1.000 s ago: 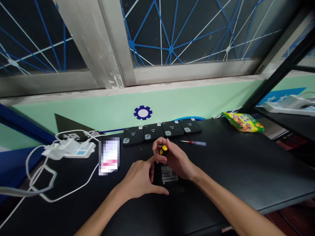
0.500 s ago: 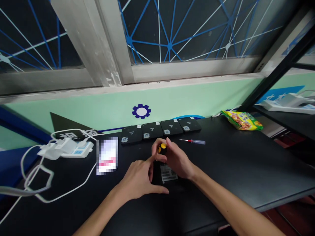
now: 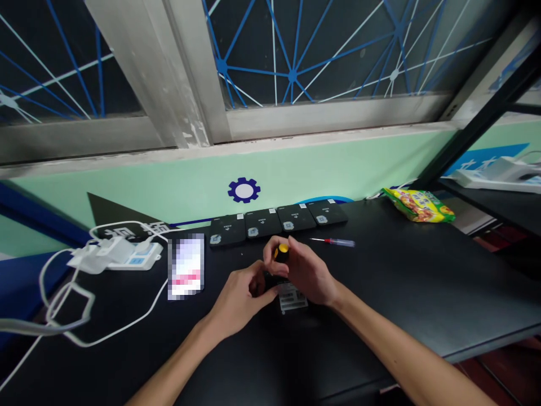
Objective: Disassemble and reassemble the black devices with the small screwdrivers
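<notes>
Upright in the curled fingers of my right hand [image 3: 306, 270] is a black-and-yellow screwdriver [image 3: 282, 252], seen from its handle end with the shaft hidden. Below it lies a flat black device [image 3: 293, 299] with a white printed label, partly covered by both hands. My left hand [image 3: 243, 293] is at the device's left side, thumb beside the label and fingers bent inward. Whatever those fingertips pinch is hidden. Beyond my right hand, a small screwdriver [image 3: 333, 242] with a clear handle and red collar rests on the table.
Several flat black devices [image 3: 262, 224] stand in a row along the wall. To the left are a blurred-out phone [image 3: 186, 266], a white power strip [image 3: 141, 256] and looping white cables [image 3: 122, 335]. A yellow-green snack bag [image 3: 418, 205] lies at the back right of the black table [image 3: 422, 282].
My left thumb has moved up toward the label's edge and the left fingers have drawn closer together. My right hand keeps hold of the screwdriver, almost in place.
</notes>
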The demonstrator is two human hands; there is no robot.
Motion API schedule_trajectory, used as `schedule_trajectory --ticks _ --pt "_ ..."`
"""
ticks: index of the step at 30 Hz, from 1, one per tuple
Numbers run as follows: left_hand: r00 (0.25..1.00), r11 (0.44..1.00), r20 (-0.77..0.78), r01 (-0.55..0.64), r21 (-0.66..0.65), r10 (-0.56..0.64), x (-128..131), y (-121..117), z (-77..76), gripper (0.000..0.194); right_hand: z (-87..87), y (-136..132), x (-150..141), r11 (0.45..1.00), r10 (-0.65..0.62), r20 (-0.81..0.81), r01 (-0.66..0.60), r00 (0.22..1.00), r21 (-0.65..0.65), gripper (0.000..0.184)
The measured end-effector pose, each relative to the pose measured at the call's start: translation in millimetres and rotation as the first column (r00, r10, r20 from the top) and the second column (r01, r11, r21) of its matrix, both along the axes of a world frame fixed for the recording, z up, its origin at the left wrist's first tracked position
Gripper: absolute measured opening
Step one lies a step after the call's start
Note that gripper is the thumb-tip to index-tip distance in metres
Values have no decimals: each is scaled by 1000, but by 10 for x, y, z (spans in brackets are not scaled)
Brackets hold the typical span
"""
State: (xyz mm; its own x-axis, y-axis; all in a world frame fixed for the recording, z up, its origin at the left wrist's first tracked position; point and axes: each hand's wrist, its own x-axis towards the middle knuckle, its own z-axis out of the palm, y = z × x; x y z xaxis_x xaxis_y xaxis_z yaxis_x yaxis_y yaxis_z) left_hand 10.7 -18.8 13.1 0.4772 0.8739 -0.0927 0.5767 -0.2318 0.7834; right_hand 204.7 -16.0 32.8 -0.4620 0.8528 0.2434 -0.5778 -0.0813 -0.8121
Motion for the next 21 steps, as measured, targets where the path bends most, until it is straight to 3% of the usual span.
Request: schedule_trajectory --ticks 4,11,18,21 --pt "999 1000 51 -15 -12 16 5 22 -11 22 -6 -7 -10 998 -35 -74 32 997 -50 18" --pt "994 999 106 -32 -38 36 3 36 -39 20 -10 0 -32 999 -46 12 46 999 12 41" --pt "993 999 116 -34 -29 38 -3 49 -65 22 -45 -18 -48 996 -78 -63 74 995 -54 20" --pt "989 999 143 -31 -44 37 -7 51 -78 21 -26 -12 -41 996 -84 -22 83 996 -17 28"
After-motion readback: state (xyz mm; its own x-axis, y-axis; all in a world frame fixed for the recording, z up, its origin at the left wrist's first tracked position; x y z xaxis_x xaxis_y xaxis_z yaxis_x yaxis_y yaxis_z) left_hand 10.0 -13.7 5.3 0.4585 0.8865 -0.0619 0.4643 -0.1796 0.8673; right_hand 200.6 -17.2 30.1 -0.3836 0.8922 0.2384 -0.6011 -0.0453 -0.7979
